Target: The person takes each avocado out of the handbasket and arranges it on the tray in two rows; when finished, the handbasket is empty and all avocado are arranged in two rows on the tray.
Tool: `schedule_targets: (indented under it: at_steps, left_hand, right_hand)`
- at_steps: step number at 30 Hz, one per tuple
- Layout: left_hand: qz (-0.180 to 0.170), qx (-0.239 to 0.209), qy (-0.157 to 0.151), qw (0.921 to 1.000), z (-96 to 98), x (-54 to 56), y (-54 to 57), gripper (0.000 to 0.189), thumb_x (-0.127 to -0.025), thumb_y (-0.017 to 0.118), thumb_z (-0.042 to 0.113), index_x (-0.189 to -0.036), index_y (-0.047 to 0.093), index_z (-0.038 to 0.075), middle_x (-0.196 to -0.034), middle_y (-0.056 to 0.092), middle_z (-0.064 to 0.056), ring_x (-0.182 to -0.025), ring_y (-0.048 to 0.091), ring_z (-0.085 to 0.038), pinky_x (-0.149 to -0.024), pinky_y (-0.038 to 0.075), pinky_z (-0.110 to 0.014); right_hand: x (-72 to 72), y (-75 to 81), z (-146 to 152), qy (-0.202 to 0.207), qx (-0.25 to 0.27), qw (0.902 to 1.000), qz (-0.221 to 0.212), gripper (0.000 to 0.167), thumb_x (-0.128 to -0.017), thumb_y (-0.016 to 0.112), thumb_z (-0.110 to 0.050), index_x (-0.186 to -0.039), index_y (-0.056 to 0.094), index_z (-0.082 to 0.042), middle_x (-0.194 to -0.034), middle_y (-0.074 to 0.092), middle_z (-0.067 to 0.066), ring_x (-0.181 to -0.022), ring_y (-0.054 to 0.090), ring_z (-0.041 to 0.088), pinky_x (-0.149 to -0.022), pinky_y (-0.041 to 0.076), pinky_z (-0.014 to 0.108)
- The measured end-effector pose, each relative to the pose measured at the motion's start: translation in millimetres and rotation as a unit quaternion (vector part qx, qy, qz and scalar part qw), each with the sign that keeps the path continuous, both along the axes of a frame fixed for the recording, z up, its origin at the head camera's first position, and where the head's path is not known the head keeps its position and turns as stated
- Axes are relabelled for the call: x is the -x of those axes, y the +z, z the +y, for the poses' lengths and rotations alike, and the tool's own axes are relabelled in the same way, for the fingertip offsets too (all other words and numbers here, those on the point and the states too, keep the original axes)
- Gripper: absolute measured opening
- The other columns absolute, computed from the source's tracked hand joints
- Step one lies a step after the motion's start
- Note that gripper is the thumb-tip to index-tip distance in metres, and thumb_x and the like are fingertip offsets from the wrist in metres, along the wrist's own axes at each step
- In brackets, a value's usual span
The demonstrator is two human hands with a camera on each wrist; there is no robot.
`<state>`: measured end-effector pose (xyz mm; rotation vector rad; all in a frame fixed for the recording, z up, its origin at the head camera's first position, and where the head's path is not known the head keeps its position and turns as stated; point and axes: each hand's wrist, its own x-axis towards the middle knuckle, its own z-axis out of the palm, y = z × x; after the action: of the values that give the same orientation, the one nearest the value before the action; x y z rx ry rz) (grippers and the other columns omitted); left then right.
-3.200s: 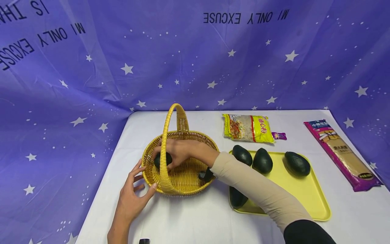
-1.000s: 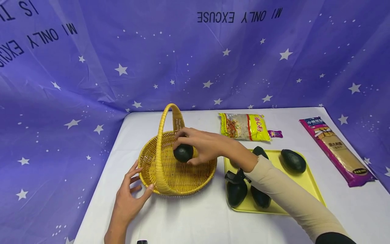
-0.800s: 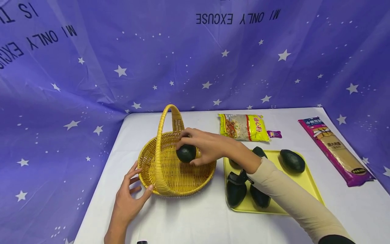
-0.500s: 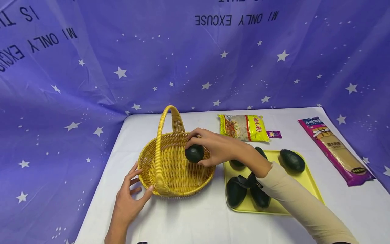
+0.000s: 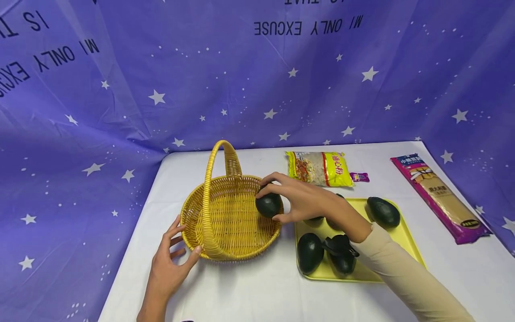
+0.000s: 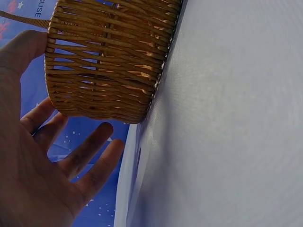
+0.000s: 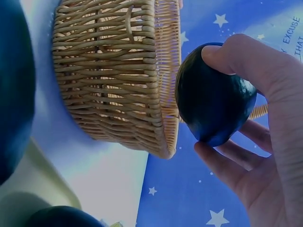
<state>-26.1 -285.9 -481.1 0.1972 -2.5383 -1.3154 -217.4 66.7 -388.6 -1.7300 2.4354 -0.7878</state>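
Note:
My right hand (image 5: 299, 201) grips a dark green avocado (image 5: 267, 205) over the right rim of a yellow wicker basket (image 5: 235, 228). In the right wrist view the avocado (image 7: 213, 99) is held between thumb and fingertips, beside and above the basket wall (image 7: 109, 75). My left hand (image 5: 170, 264) is at the basket's left side with fingers spread. The left wrist view has its thumb touching the rim of the basket (image 6: 109, 61), other fingers loosely extended. Inside the basket, no other avocado shows. Several avocados (image 5: 310, 253) lie on a yellow tray (image 5: 402, 243), some partly hidden by my right arm.
Behind the tray lie a yellow pasta bag (image 5: 319, 169) and a small purple packet (image 5: 359, 177). A long purple spaghetti packet (image 5: 440, 197) lies at the far right. The white table (image 5: 249, 295) backs onto a blue starry curtain (image 5: 241, 67).
My right hand has lifted the avocado from the basket's left inside and carried it rightward to the right rim. My left hand has stayed at the basket's left side.

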Motion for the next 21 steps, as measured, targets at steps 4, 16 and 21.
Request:
schedule_targets:
  at_steps: [4,16,21]
  left_hand:
    - [-0.002,0.001,0.001,1.0000,0.1,-0.4,-0.6,0.070,-0.093,0.087,0.020,-0.154,0.052,0.021,-0.174,0.035,0.008,-0.122,0.057,-0.001,-0.090,0.056,-0.014]
    - [0.000,0.002,0.004,1.0000,0.5,-0.9,1.2,0.070,-0.093,0.088,0.021,-0.154,0.052,0.022,-0.174,0.035,0.008,-0.122,0.055,0.001,-0.091,0.056,-0.014]
    - [0.000,-0.003,0.003,1.0000,0.7,0.2,1.5,0.071,-0.093,0.088,0.020,-0.154,0.053,0.021,-0.174,0.036,0.008,-0.121,0.056,0.001,-0.091,0.056,-0.014]
  right_hand:
    - [-1.7,-2.0,5.7,-0.001,0.013,0.9999,0.007,0.061,-0.085,0.088,-0.023,-0.141,0.065,-0.024,-0.151,0.053,0.008,-0.134,0.058,0.024,-0.105,0.056,0.044]
    - [-9.9,1.4,30.6,-0.039,-0.006,0.9992,0.004,0.066,-0.086,0.088,-0.028,-0.147,0.063,-0.028,-0.154,0.051,0.006,-0.137,0.054,0.024,-0.104,0.057,0.045]
    - [-14.6,2.4,41.5,-0.053,-0.014,0.9985,0.005,0.066,-0.087,0.089,-0.030,-0.147,0.062,-0.028,-0.155,0.050,0.007,-0.137,0.054,0.025,-0.100,0.059,0.044]
